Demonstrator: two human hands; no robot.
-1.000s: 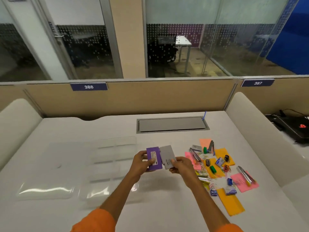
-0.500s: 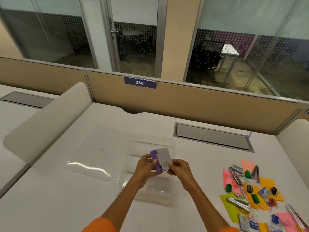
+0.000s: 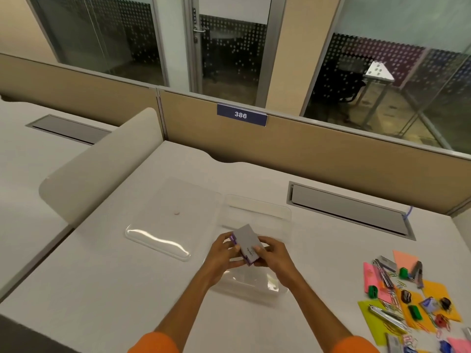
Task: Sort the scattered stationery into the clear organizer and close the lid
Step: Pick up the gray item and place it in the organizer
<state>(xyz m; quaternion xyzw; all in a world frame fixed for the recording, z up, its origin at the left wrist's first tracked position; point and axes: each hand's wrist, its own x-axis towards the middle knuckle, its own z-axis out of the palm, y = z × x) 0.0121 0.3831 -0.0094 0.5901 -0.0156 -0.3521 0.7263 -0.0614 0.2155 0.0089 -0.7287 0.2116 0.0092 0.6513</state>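
While both hands meet over the clear organizer [image 3: 257,208], they share one load: a grey box [image 3: 246,241] stacked on a purple box [image 3: 233,240]. The purple shows only as a thin edge at the left side & near corner.

Left hand [image 3: 223,256]: grip closed, fingers curled round the left side of the pair. Right hand [image 3: 274,257]: grip closed too, thumb pressed on the grey top by its printed end, other fingers tucked under.

The boxes sit tilted, long side running away from the person, over the organizer's middle. Can't tell if they touch its base or hang just above.

The organizer lies flat on the white counter [image 3: 107,289] w/ its lid [image 3: 173,200] swung fully open to the left. The lid also lies flat & has a small pinkish spot [image 3: 176,213] on it.

The other stationery is well apart, at the counter's right edge, in a loose scatter:
- orange sticky notes [image 3: 434,289], pink notes [image 3: 370,273] & a yellow-green note [image 3: 370,326]
- green clips [image 3: 404,273] & black clips [image 3: 405,296]
- silver metal pieces [image 3: 386,314]
- coloured paper clips [image 3: 393,300]

Behind sit a grey cable flap [image 3: 349,210] set in the counter, a tan partition [image 3: 331,159] w/ plate "386" [image 3: 241,115], & glass walls. Orange sleeves [image 3: 155,343] show at the bottom edge.
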